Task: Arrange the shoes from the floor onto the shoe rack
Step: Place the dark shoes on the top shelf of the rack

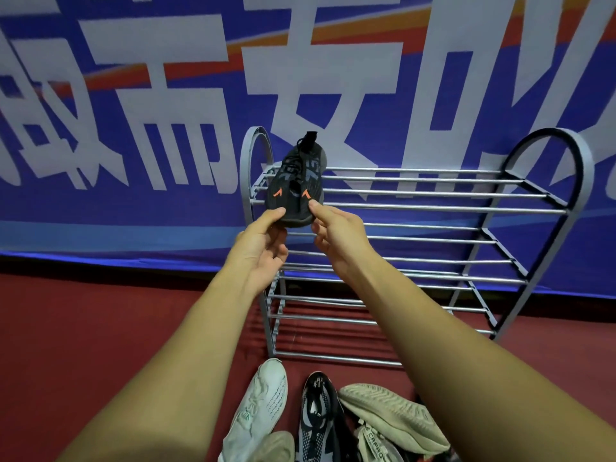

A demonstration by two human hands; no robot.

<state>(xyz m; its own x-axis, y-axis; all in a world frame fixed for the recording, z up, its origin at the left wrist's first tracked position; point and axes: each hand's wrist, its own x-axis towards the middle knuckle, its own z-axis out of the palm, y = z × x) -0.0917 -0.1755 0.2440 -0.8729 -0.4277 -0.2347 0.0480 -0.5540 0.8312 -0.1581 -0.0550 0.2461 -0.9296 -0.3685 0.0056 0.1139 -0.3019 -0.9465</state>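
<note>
Behind everything hangs a blue banner (pixel 166 95) with big white characters, filling the upper half of the frame, and below it runs the dark red floor (pixel 100 311). Against the banner, right of centre, stands the grey metal shoe rack (pixel 433 207), its tiers of bare bars stepping down towards you. Your two forearms reach up from the bottom corners and meet at the rack's upper left corner. Your left hand (pixel 263 241) pinches the near left edge of the black sneaker (pixel 293 181) between thumb and fingers, and your right hand (pixel 336 235) pinches the near right edge the same way, so both are closed on it. That sneaker, marked with orange chevrons, sits over the left end of the top tier. Its long axis runs straight away from you towards the banner, the far end with its pull tab raised. Whether its sole already touches the bars cannot be told. Everything turns on this: the shoe lies beyond your fingertips, both hands equally near, so setting it down looks like a matter of lowering it square across the bars before you let go. At the bottom centre, on the floor, wait a white sneaker (pixel 260 405), a black-and-white knit shoe (pixel 316 418) and a beige shoe (pixel 386 411) turned sole up.
</note>
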